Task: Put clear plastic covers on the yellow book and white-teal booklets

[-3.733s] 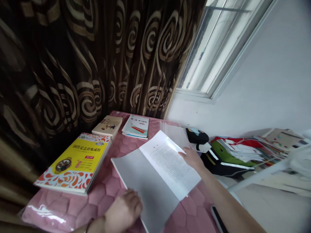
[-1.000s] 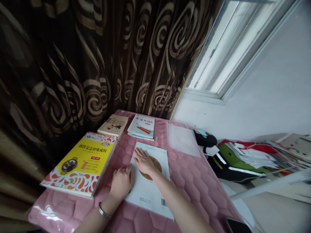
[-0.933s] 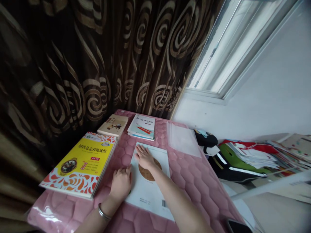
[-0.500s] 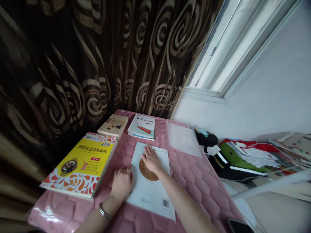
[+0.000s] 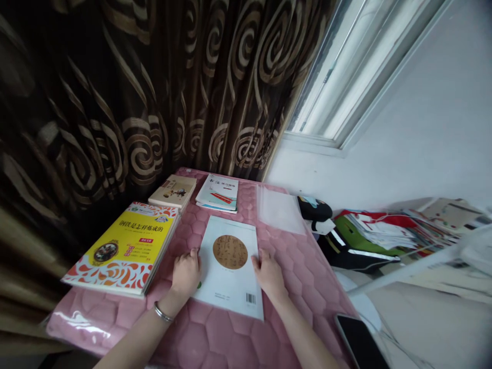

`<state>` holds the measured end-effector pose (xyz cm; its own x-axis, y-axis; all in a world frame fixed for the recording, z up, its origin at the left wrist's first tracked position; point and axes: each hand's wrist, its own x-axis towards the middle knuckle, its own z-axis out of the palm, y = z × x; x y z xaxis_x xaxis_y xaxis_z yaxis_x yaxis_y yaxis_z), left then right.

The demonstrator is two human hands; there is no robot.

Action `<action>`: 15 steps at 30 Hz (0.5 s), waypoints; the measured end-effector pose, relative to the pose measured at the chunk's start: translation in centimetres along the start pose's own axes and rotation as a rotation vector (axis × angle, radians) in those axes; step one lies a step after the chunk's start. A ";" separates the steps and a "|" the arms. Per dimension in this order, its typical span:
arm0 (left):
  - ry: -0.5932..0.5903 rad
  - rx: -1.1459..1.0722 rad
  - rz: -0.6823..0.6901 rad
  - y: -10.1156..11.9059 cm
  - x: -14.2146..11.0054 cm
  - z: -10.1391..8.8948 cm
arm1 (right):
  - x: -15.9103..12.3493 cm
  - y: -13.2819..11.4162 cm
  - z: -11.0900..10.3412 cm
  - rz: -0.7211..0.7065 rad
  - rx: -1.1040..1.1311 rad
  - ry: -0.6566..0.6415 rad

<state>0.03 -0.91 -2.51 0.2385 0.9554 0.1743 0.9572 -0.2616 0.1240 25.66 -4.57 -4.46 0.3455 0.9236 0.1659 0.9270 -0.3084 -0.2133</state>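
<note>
A thin pale-blue book (image 5: 226, 282) lies flat, its back cover up, with a brown disc of handwriting and a barcode on it. At its left edge, my left hand (image 5: 186, 272), with a silver bangle on the wrist, is closed with curled fingers on the border. Across from it, my right hand (image 5: 269, 274) grips the right edge, thumb towards the cover and fingers bent. How much of the book's edge lies inside the fingers is partly hidden.
Left is a yellow book stack (image 5: 126, 246), with a beige book (image 5: 173, 191) behind. White-covered books (image 5: 218, 192) and a clear plastic sheet (image 5: 280, 210) lie at the back of the pink padded tabletop (image 5: 230, 341). A phone (image 5: 361, 341) rests at the right edge.
My right hand has slid off the cover's brown disc to the book's right edge, uncovering the disc. My left hand stays at the left edge. The view has shifted slightly.
</note>
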 end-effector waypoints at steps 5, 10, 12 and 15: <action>-0.004 0.014 -0.017 0.2 0.1 -0.1 | -1.1 -0.2 -0.8 -0.022 -0.005 -0.029; -0.027 -0.026 -0.030 0.4 0.1 -0.4 | -0.3 0.1 -0.8 -0.009 -0.011 -0.073; -0.045 -0.032 -0.038 0.5 0.2 -0.6 | -0.2 0.3 -0.7 -0.008 0.004 -0.067; -0.072 -0.016 -0.040 0.8 0.1 -0.6 | 0.0 0.4 -0.8 -0.002 0.037 -0.087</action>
<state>0.68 -1.04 -1.82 0.2117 0.9724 0.0978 0.9637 -0.2244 0.1449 26.19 -4.86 -3.74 0.3279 0.9411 0.0821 0.9212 -0.2993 -0.2486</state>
